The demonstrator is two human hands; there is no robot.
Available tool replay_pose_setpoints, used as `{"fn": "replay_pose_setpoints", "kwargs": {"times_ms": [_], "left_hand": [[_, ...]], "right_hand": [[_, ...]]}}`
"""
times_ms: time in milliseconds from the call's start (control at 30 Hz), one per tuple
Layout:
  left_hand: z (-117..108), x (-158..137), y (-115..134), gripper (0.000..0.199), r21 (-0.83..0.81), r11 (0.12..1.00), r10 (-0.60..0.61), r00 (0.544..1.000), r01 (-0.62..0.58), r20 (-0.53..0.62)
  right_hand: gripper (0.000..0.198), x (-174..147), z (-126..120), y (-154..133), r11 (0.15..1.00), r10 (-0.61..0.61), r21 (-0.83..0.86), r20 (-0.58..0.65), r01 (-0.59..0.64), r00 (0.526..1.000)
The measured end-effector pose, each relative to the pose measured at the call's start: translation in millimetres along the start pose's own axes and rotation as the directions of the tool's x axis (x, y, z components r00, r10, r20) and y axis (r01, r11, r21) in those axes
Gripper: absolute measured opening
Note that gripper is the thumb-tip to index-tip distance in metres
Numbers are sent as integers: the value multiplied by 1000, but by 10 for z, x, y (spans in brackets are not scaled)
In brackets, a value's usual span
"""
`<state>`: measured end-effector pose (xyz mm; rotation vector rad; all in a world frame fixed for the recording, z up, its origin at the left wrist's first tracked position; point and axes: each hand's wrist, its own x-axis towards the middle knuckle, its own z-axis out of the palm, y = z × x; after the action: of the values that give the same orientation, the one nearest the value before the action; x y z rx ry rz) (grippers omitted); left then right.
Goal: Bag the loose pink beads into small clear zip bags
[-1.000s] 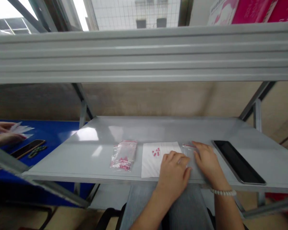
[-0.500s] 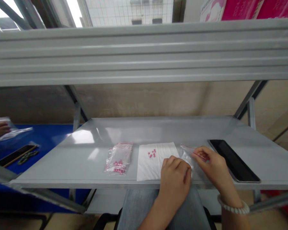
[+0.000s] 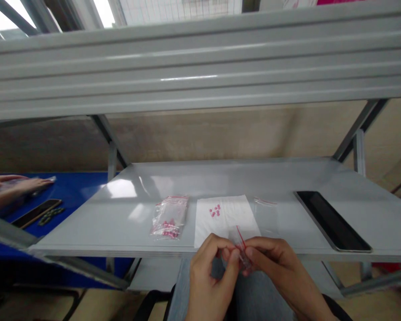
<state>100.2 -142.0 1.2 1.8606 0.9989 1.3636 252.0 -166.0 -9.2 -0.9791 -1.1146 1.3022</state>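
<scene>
Both hands meet at the near edge of the counter (image 3: pixel 287 178). The left hand (image 3: pixel 209 272) and the right hand (image 3: pixel 274 263) pinch the same small clear bag (image 3: pixel 241 248) between thumb and fingertips, one on each side of its red-striped mouth, so each is closed on the plastic. The bag hangs just in front of the counter's edge, above the person's lap, and whether anything is in it is too small to tell.

Just beyond the hands a white sheet (image 3: pixel 234 214) lies flat on the counter, with a small cluster of pink beads (image 3: pixel 215 210) near its far left corner. To the right of the sheet, touching or overlapping its edge, another empty clear bag (image 3: pixel 266 213) lies flat. To the left, apart from the sheet, a filled bag (image 3: pixel 169 217) holds more pink beads. Well off to the right lies a dark tablet (image 3: pixel 332 220).

At the far left, on a blue table (image 3: pixel 76 189), another person's hand (image 3: pixel 30 183) rests near a phone (image 3: pixel 36 212).
</scene>
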Motion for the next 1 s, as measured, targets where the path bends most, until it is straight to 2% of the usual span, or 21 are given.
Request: {"fn": "replay_pose_setpoints", "kwargs": {"times_ms": [133, 300, 433, 533, 633, 700, 800, 900, 1000], "left_hand": [[-80, -79, -13, 15, 80, 996, 35, 999, -36, 10], [-75, -134, -6, 19, 120, 992, 37, 999, -39, 18], [-80, -165, -49, 26, 103, 994, -27, 997, 20, 68], [-104, -185, -66, 32, 79, 994, -87, 982, 75, 165], [-129, -193, -64, 34, 102, 992, -97, 975, 78, 202], [-141, -194, -67, 34, 147, 988, -74, 974, 43, 216], [-151, -191, -87, 28, 262, 963, 11, 979, -65, 202], [-152, -198, -109, 22, 359, 919, 108, 981, -160, 161], [-162, -210, -110, 22, 411, 894, 151, 984, -178, 98]], "right_hand": [[21, -5, 28, 71, 991, 50, -124, -26, -52, 998], [19, 5, 147, 100, 990, 55, -131, -2, -54, 999], [33, 0, 205, 111, 995, 103, 7, 92, -104, 990], [34, -12, 191, 131, 971, 137, 162, 221, -175, 966], [33, -12, 186, 142, 950, 157, 220, 278, -222, 948], [33, -4, 210, 128, 959, 181, 165, 260, -229, 948], [34, 4, 286, 69, 995, 92, -55, 102, -87, 990], [31, -5, 365, 1, 955, -64, -291, -39, 50, 997], [26, -17, 397, -29, 895, -125, -441, -110, 64, 986]]}}
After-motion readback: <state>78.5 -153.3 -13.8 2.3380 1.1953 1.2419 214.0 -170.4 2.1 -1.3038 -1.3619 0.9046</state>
